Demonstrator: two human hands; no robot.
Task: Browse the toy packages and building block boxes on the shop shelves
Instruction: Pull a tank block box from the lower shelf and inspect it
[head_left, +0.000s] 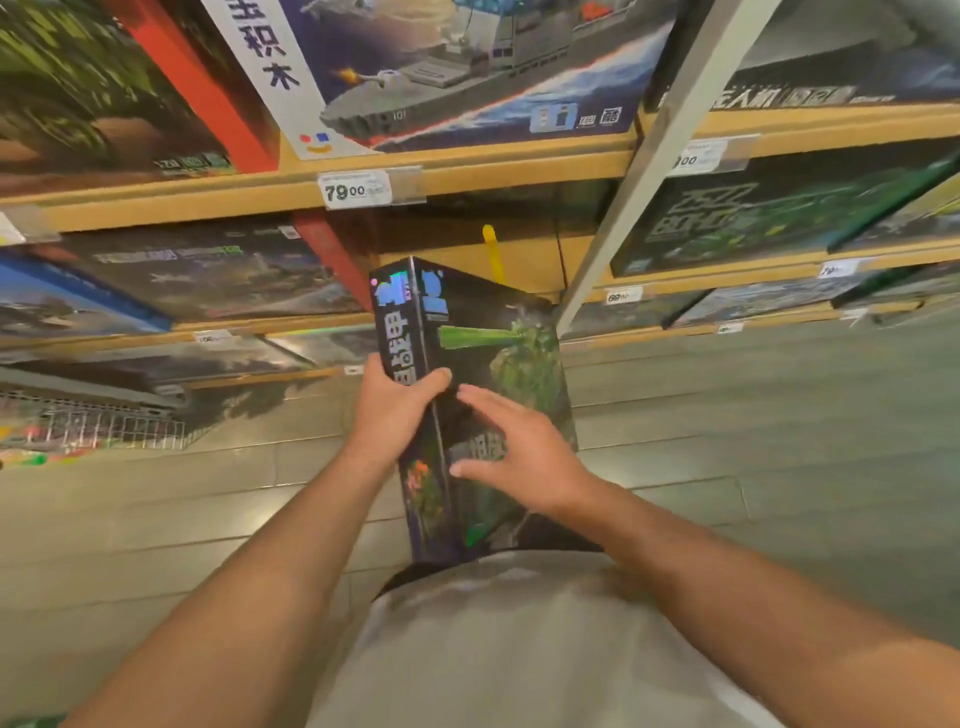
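Dark cardboard fills the middle of my view: a tall block box (467, 395) that I hold upright in front of my chest, its narrow spine turned toward me and its green-printed front face angled off to my right. My left hand (392, 410) is wrapped around the spine side, thumb across the near edge and fingers gone behind, so that hand is clamped on the box. My right hand (519, 452) lies against the front face with the fingers spread and loose; it touches the cardboard but is not closed around anything. The bottom of the box sits just above the hem of my pale shirt (519, 639).

Beyond the box stand wooden shelves (467, 171) stacked with more boxes. On the upper shelf a big box with a grey warship (467, 73) on it leans forward, and a white price tag (355, 190) reading 79.00 is clipped to the shelf edge just below it. To its left a red-edged box (104, 93) shows blurred green artwork. The shelf directly behind my box has an open gap with a yellow strip (492, 252) hanging in it. A pale metal post (670, 130) runs diagonally between the shelf bays, and on its right side sits another dark box with green lettering (753, 213). Low on the left is a wire basket (104, 428) of small bright things, too blurred to tell apart. Grey floor tiles (753, 415) run beneath it all.
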